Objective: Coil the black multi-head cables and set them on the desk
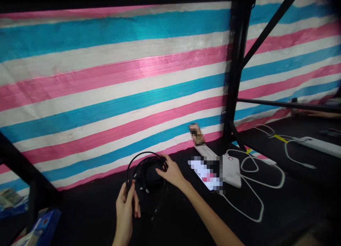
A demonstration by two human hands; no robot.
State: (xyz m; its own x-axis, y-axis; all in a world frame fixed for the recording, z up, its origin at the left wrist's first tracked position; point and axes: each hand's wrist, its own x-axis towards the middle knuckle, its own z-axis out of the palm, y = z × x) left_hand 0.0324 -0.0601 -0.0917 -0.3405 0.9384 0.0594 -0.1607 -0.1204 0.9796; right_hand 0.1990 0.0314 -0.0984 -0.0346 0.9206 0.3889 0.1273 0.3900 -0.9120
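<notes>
Head view: striped sheet behind black table, one dark frame post right of centre. One lit phone, one white box beside it, near the right arm; one white strip farther right. One black cable coil between two hands: left hand pinches its left side; right hand, thumb spread, half-curled, grips its right.
</notes>
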